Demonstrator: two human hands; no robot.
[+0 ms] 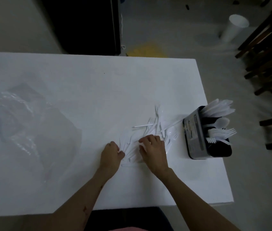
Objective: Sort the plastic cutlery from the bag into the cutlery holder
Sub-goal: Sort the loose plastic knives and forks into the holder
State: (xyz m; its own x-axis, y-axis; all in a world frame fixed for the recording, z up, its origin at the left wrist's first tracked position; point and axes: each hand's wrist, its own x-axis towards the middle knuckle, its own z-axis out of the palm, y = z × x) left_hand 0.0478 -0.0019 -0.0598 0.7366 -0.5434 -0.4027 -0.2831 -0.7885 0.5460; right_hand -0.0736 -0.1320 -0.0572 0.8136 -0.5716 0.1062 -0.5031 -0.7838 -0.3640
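Observation:
Loose white plastic cutlery [155, 127] lies scattered on the white table [81, 90], right of centre. My left hand [111, 153] is closed around a fan of several white pieces at the near edge of the pile. My right hand [153, 148] rests over the pile with fingers spread, palm down; whether it grips anything is hidden. A black cutlery holder [197, 135] stands at the table's right edge, with knives, a spoon and forks sticking out of separate compartments. The clear plastic bag [30, 124] lies crumpled at the left.
The table's right edge runs just beyond the holder. Dark wooden chairs [268, 60] stand on the floor to the right, and a white cylinder [233, 29] lies on the floor at the back. A dark panel [85, 24] stands behind the table.

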